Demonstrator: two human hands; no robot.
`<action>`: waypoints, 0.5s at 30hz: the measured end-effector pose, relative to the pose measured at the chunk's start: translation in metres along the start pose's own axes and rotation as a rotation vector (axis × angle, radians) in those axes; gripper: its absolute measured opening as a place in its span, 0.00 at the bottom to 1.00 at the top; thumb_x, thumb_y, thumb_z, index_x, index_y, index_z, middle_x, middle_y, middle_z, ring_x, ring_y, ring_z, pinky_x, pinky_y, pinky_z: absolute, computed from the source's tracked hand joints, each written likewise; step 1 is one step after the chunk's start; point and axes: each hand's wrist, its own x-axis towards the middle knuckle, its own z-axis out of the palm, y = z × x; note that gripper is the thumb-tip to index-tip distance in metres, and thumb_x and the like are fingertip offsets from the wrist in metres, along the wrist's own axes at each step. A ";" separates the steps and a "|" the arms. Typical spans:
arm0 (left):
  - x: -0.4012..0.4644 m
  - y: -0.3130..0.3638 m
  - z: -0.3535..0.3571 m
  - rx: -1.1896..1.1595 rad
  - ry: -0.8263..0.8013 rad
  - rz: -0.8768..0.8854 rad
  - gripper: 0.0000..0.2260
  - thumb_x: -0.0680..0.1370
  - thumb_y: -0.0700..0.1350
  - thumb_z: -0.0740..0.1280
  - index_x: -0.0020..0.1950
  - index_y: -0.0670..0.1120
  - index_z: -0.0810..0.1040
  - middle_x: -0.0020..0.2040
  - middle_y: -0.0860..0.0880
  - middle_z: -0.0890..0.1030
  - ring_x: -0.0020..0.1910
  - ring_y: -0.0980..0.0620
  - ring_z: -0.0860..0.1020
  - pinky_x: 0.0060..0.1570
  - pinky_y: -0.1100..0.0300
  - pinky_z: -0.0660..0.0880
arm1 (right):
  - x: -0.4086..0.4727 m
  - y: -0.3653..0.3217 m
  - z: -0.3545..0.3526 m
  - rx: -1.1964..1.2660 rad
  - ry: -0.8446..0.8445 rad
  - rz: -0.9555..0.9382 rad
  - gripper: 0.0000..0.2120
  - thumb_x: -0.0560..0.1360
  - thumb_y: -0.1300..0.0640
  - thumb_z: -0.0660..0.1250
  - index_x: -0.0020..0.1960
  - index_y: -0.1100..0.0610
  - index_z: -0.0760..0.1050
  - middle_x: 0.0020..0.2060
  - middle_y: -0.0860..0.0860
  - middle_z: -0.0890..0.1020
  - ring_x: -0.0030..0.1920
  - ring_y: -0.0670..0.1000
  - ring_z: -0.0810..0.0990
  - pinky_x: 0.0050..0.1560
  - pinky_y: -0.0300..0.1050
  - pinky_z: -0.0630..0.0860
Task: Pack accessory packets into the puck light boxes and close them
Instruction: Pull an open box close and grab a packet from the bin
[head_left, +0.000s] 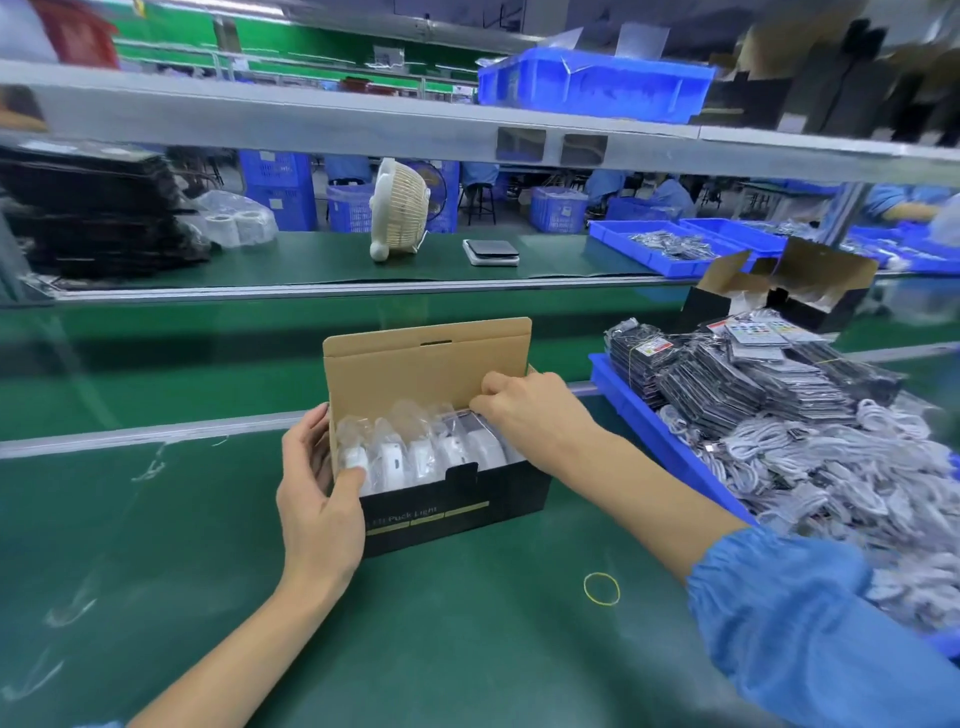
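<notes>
Because its corrugated walls are stiff yet light, the puck light box (447, 499), standing lid-up on the green counter (467, 649), should slide unless steadied; the left hand (317, 499) grips its left end, thumb on a bagged light. Bagged puck lights (415, 452) inside look slick and rigid. Smallest, the accessory packet (480, 420) seems thin and floppy, best pinched at an edge, as the right hand (524, 408) does, tucking it at the box's right rear.

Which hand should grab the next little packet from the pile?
The right hand, probably. The packets are heaped in the blue tray on that side, while the left hand grips the far end of the box, steadying it.
</notes>
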 end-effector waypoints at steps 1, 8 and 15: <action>-0.001 0.000 0.001 0.001 0.001 0.000 0.26 0.71 0.37 0.62 0.69 0.49 0.71 0.63 0.62 0.78 0.61 0.68 0.76 0.61 0.73 0.71 | -0.002 -0.001 0.001 0.012 0.005 -0.006 0.16 0.69 0.72 0.64 0.52 0.58 0.75 0.53 0.54 0.73 0.35 0.56 0.69 0.33 0.47 0.60; -0.003 0.001 0.001 0.097 -0.015 -0.020 0.25 0.73 0.40 0.61 0.70 0.52 0.71 0.61 0.65 0.77 0.60 0.70 0.75 0.58 0.77 0.69 | 0.010 -0.017 -0.002 -0.065 -0.010 -0.065 0.11 0.73 0.69 0.62 0.50 0.59 0.79 0.47 0.54 0.80 0.48 0.57 0.77 0.37 0.48 0.66; -0.013 0.002 0.011 0.249 0.155 -0.092 0.14 0.85 0.43 0.58 0.70 0.49 0.71 0.65 0.51 0.76 0.61 0.52 0.73 0.61 0.58 0.66 | 0.015 -0.007 -0.007 0.328 -0.166 0.120 0.16 0.75 0.64 0.58 0.56 0.54 0.80 0.51 0.58 0.80 0.48 0.61 0.78 0.44 0.47 0.71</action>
